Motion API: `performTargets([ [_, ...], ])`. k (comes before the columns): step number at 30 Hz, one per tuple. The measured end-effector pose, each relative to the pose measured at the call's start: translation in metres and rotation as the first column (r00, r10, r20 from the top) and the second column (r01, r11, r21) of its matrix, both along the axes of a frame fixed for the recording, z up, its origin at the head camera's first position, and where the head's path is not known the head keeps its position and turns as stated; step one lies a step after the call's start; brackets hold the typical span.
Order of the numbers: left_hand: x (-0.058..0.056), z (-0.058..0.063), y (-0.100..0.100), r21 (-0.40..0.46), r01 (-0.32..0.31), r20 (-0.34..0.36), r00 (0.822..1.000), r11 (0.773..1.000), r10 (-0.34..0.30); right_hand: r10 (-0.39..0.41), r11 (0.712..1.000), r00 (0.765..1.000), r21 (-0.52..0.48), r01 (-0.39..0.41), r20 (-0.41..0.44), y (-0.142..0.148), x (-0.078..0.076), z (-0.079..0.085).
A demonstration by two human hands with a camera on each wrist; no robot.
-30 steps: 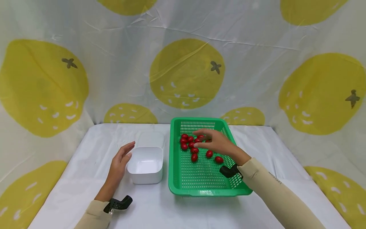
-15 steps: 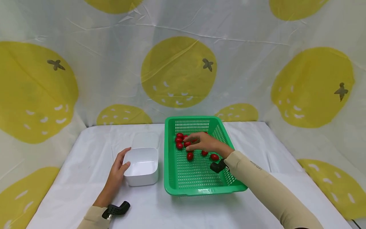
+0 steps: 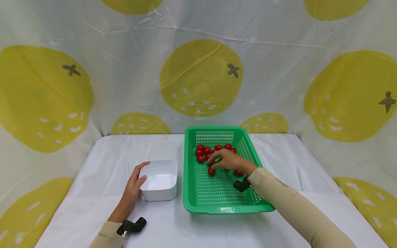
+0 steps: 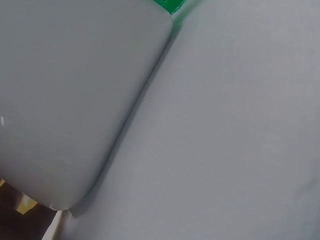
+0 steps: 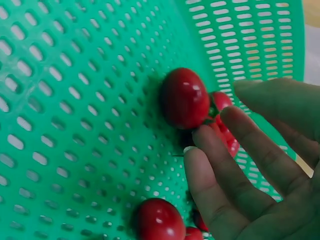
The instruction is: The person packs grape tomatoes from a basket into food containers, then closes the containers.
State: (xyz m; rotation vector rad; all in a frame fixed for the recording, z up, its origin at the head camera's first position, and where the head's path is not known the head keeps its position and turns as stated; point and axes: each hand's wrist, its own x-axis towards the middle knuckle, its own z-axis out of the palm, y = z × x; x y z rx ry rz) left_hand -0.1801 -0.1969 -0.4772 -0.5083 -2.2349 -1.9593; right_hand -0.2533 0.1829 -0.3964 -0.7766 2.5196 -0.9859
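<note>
My left hand (image 3: 134, 183) rests against the left side of a white square container (image 3: 159, 195), its thumb and index finger at the rim. In the left wrist view the container's smooth wall (image 4: 75, 100) fills the upper left. My right hand (image 3: 228, 159) reaches into a green perforated basket (image 3: 229, 209), low over several red cherry tomatoes. The right wrist view shows its spread, slightly bent fingers (image 5: 265, 155) with their tips close to one cherry tomato (image 5: 185, 98); nothing sits between them. A nearer cherry tomato (image 3: 211, 172) lies just below the thumb in the head view.
Behind the container lies a flat, whitish translucent lid (image 3: 164, 151). More cherry tomatoes (image 3: 200, 152) cluster at the basket's back left, others at its back right. A white cloth (image 3: 173, 227) covers the table, and a lemon-patterned curtain (image 3: 124, 86) stands behind and at both sides.
My left hand has closed in on the container's left rim. The right hand has lowered toward the cherry tomatoes and come nearer the front one. The head view shifted slightly and returned.
</note>
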Motion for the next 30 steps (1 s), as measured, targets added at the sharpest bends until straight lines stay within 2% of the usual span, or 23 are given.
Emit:
performTargets([
  [5,0.002,0.000,0.001,0.001,0.003,0.010,1.000,1.000,-0.003,0.041,0.999,0.999,0.001,-0.041,0.002,-0.001,0.000,-0.005],
  [13,0.001,-0.002,-0.001,-0.024,0.004,0.001,1.000,1.000,-0.004,0.037,0.999,0.999,0.040,-0.037,-0.006,-0.004,0.002,-0.014],
  [18,0.001,-0.003,-0.001,-0.032,0.003,0.003,1.000,0.999,-0.003,0.054,0.998,0.998,0.038,-0.053,-0.024,-0.006,0.003,-0.018],
  [22,0.003,-0.004,-0.001,-0.049,0.003,0.020,1.000,0.999,-0.002,0.078,0.994,0.996,0.083,-0.075,-0.034,-0.008,0.005,-0.021],
  [30,0.005,-0.005,-0.003,-0.067,0.011,0.007,1.000,0.998,-0.010,0.088,0.992,0.994,0.100,-0.082,-0.066,-0.012,0.008,-0.020],
])
